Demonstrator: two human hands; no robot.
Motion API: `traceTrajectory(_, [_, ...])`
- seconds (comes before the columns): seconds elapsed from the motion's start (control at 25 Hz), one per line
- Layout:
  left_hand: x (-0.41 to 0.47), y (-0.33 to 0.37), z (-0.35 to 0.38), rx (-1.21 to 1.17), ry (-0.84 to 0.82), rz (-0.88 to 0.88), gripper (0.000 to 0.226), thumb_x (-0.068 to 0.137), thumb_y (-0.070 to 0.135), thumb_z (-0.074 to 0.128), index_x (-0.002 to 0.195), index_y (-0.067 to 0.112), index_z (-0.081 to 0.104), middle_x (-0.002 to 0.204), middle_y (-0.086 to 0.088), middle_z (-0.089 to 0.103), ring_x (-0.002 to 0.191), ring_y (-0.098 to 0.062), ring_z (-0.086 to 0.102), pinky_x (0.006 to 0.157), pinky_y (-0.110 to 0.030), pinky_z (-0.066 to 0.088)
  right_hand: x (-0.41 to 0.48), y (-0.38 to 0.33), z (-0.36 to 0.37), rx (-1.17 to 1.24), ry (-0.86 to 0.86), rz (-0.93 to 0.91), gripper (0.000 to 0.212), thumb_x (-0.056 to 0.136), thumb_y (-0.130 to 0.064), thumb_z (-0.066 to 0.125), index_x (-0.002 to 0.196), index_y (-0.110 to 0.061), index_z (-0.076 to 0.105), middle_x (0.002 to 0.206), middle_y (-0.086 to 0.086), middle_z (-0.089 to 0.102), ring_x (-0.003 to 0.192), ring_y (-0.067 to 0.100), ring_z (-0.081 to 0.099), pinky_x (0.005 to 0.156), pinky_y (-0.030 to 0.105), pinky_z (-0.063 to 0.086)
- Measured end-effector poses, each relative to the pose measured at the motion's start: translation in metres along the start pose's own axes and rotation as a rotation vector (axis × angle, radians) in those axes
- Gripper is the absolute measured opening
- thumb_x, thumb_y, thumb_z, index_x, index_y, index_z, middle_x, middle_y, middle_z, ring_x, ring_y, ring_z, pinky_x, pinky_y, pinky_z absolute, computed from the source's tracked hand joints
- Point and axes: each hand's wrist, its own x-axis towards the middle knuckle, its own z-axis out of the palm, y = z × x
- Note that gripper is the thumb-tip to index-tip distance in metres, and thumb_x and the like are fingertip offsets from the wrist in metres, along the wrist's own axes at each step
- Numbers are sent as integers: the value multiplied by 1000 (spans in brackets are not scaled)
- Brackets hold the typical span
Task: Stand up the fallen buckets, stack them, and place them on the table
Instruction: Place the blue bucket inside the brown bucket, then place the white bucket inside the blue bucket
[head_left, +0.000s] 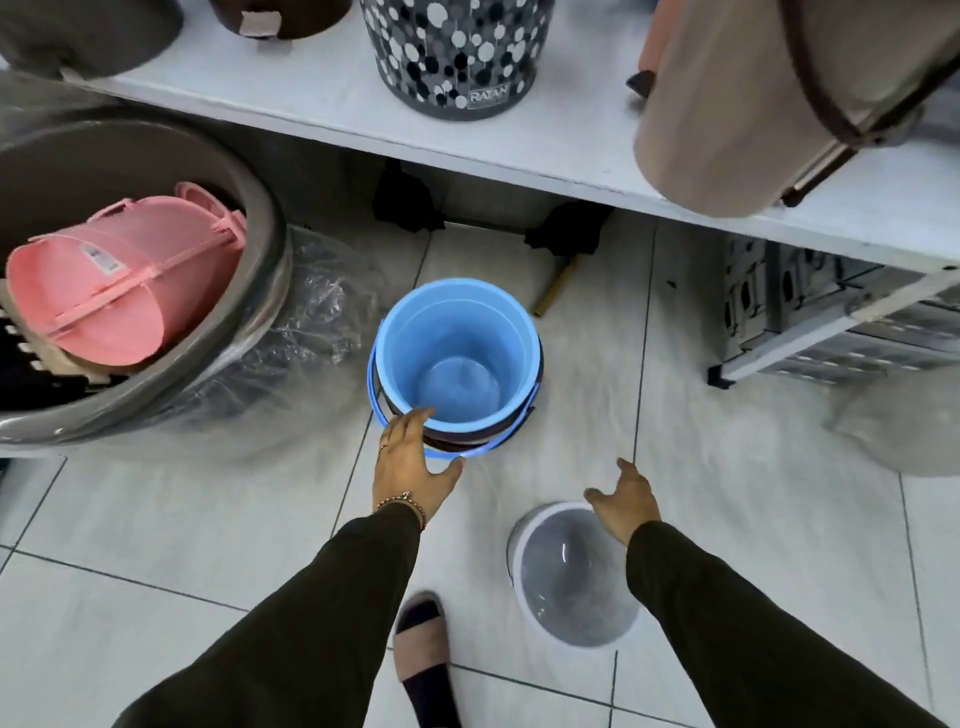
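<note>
While left hand (410, 462) touches blue bucket (457, 358) (upright), right hand (626, 501) hovers.

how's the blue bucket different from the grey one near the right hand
The blue bucket is opaque light blue, while the grey bucket is translucent grey with a white rim. The blue bucket sits nested in a darker bucket; the grey bucket stands alone. The left hand touches the blue bucket's rim, while the right hand hovers open over the grey bucket. Both stand upright and empty on the tiled floor.
</note>
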Motion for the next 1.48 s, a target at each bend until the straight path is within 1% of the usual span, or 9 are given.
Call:
traceTrajectory(0.16, [-65, -6, 68, -259, -163, -162, 56, 81, 27, 74, 132, 22, 52, 123, 0, 65, 120, -24, 57, 104, -37, 47, -14, 101, -3, 8, 21, 172, 75, 91, -17, 61, 151, 1, 20, 153, 21, 35, 135, 37, 44, 99, 33, 41])
traceTrajectory(0.28, [-102, -35, 144, -264, -291, -351, 75, 83, 36, 72, 146, 15, 37, 146, -10, 50, 135, -31, 46, 114, -38, 37, -8, 173, 18, 78, 10, 284, 70, 93, -21, 60, 145, 6, 23, 148, 24, 41, 131, 38, 47, 90, 32, 40])
traceTrajectory(0.44, [-128, -76, 223, -276, -372, -495, 85, 89, 31, 66, 155, 16, 14, 155, -16, 37, 141, -33, 39, 114, -37, 31, 8, 240, 60, 220, -57, 196, 65, 95, -20, 56, 150, -7, 23, 147, 19, 46, 130, 37, 49, 104, 36, 39])
traceTrajectory(0.6, [-126, -76, 241, -394, -287, -442, 78, 70, 10, 66, 142, 15, 37, 127, -11, 57, 106, -31, 57, 99, -44, 51, 10, 254, 62, 549, -52, 62, 40, 89, 2, 54, 125, -12, 45, 110, 7, 56, 107, 34, 58, 87, 47, 57])
traceTrajectory(0.8, [-125, -11, 199, -518, -146, -295, 75, 56, 9, 65, 129, 14, 45, 106, 0, 58, 93, -26, 60, 88, -38, 54, -27, 211, 4, 546, 117, -227, 30, 90, -4, 56, 117, -15, 48, 95, 1, 54, 90, 27, 63, 65, 40, 63])
traceTrajectory(1.0, [-110, 70, 126, -672, 8, -109, 73, 59, 5, 62, 129, 10, 43, 107, 0, 61, 98, -24, 63, 95, -39, 53, -58, 111, -64, 351, 359, -470, 34, 87, -16, 56, 120, -14, 50, 106, 10, 58, 89, 23, 58, 79, 32, 55])
traceTrajectory(1.16, [-74, 104, 43, -697, 123, -17, 75, 67, -1, 64, 136, 14, 36, 116, -1, 57, 103, -22, 61, 92, -34, 54, -78, 11, -86, 328, 398, -635, 36, 85, -13, 56, 121, -15, 50, 101, 4, 56, 80, 11, 53, 68, 7, 44])
traceTrajectory(1.36, [-14, 83, -33, -691, 230, -23, 71, 68, -2, 61, 131, 19, 37, 114, 1, 59, 97, -17, 62, 79, -8, 50, -62, -90, -47, 362, 297, -629, 26, 83, -11, 58, 107, -20, 53, 86, 4, 60, 72, 16, 56, 67, 24, 50])
traceTrajectory(1.48, [27, 43, -53, -632, 220, -118, 73, 70, -6, 63, 135, 13, 36, 113, -5, 60, 98, -26, 64, 90, -23, 54, -29, -126, -1, 356, 203, -546, 36, 84, -7, 60, 118, -18, 55, 95, 4, 67, 84, 20, 65, 84, 32, 57])
